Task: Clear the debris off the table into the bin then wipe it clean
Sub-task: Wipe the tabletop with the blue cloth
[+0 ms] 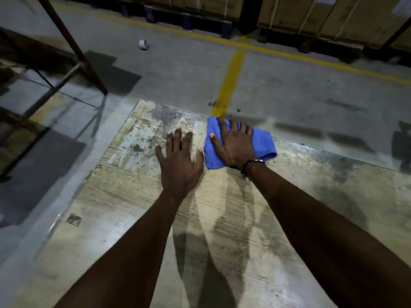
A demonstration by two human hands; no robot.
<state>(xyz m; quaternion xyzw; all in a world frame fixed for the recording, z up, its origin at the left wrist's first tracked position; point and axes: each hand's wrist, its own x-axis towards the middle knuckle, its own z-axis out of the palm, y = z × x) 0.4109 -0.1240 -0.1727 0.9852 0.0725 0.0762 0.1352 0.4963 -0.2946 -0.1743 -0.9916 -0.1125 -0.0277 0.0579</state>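
Note:
A worn, stained table top [138, 196] fills the lower part of the head view. A folded blue cloth [264, 143] lies flat near the table's far edge. My right hand [233, 143] presses on the cloth with spread, straight fingers; a dark bracelet circles that wrist. Just left of the cloth, my left hand [178, 161] rests flat on the bare table top, fingers straight and spread. No bin shows in this view, and no loose debris is visible on the table.
Beyond the table lies a concrete floor with yellow lines [231, 78]. A roll of tape [144, 44] sits on the floor at the back left. A metal rack frame [73, 47] stands to the left. Strapped cartons on pallets [311, 16] line the back.

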